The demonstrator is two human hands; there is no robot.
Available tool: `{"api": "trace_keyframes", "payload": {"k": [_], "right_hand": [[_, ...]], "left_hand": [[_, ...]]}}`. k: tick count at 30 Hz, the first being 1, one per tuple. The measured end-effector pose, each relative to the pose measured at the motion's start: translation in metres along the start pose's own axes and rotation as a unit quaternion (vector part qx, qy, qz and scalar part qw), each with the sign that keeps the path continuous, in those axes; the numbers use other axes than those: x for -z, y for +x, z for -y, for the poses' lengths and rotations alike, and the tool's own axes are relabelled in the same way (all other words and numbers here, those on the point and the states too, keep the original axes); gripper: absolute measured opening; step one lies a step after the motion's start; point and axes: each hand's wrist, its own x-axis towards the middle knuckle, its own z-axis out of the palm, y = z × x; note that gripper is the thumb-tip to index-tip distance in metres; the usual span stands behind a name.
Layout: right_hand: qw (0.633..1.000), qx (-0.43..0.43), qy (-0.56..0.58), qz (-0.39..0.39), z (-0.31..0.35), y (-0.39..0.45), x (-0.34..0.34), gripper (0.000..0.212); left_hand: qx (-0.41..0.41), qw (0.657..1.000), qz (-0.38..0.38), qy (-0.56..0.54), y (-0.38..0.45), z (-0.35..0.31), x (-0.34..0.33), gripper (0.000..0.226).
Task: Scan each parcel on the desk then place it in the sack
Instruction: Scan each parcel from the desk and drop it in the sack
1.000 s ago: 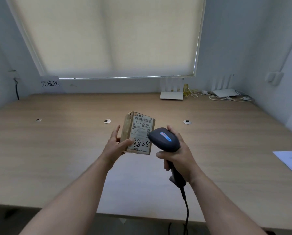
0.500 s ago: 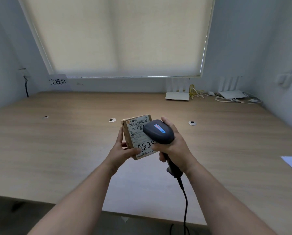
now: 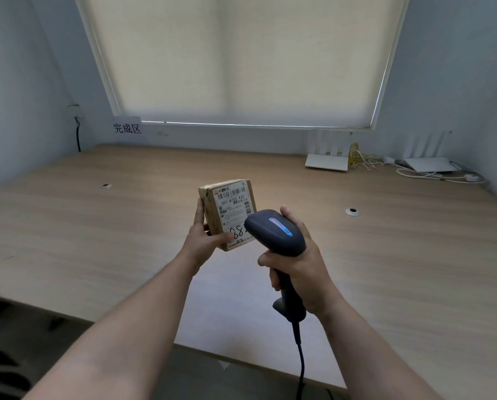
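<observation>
A small brown cardboard parcel (image 3: 231, 210) with a white shipping label and handwritten digits is held up above the wooden desk (image 3: 97, 226). My left hand (image 3: 205, 241) grips its left and lower edge, thumb on the label. My right hand (image 3: 296, 259) grips the handle of a dark grey barcode scanner (image 3: 274, 230) with a lit blue-red strip on top. The scanner head points at the label and covers its lower right corner. Its black cable hangs down off the desk's front edge. No sack is in view.
Two white routers (image 3: 326, 166) (image 3: 427, 164) with yellow and white cables sit at the desk's back right by the wall. Round cable grommets (image 3: 352, 211) (image 3: 106, 186) dot the desk. A sign with Chinese characters (image 3: 127, 128) hangs under the blinded window.
The view has shifted right, so everything sits further left in frame. The scanner head has closed in on the parcel's label and now covers part of the handwritten digits.
</observation>
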Motion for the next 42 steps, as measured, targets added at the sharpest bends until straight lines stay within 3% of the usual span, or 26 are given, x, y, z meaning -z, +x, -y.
{"api": "trace_keyframes", "payload": {"k": [15,25,35,42], "right_hand": [[1.000,-0.004,-0.001,0.016,-0.005,-0.001,-0.003,0.090],[0.999,0.008,-0.011,0.032,-0.013,-0.010,-0.017,0.088],[0.994,-0.023,-0.001,0.111,-0.032,-0.024,-0.078,0.091],[0.986,-0.014,0.007,0.164,-0.034,-0.025,-0.161,0.094]], "left_hand": [[0.002,1.000,-0.015,0.002,-0.006,0.010,0.007,0.106],[-0.050,0.987,-0.143,0.044,-0.074,0.039,0.025,0.104],[-0.052,0.967,-0.240,0.064,-0.134,0.064,0.077,0.102],[-0.079,0.954,-0.278,0.075,-0.161,0.076,0.159,0.103]]}}
